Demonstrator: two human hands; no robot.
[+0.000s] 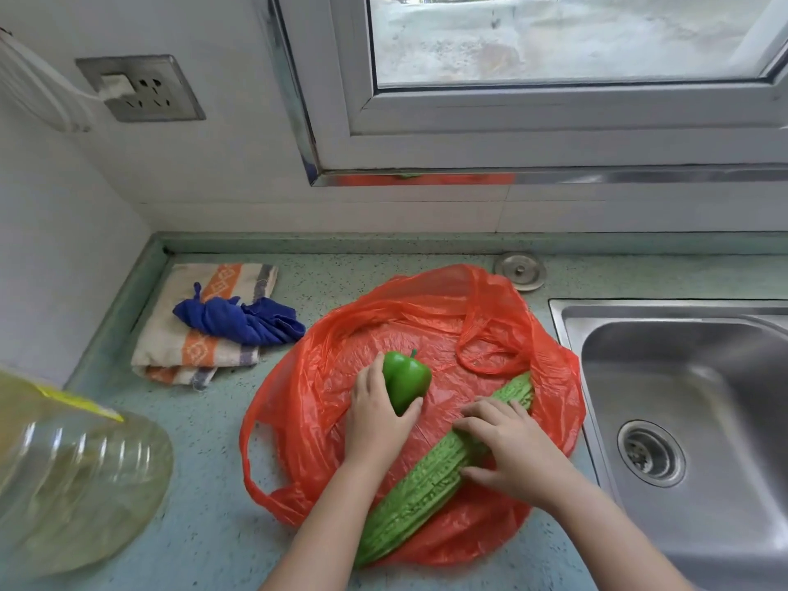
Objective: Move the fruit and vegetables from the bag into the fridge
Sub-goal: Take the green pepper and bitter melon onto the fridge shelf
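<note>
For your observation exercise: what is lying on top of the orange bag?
A green pepper under the left hand and a bitter gourd under the right hand lie on the orange bag. Anything beneath is hidden.

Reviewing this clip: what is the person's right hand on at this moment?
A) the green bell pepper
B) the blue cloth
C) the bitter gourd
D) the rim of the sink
C: the right hand wraps around the middle of the bitter gourd lying across the orange plastic bag, while the left hand holds the green bell pepper.
</note>
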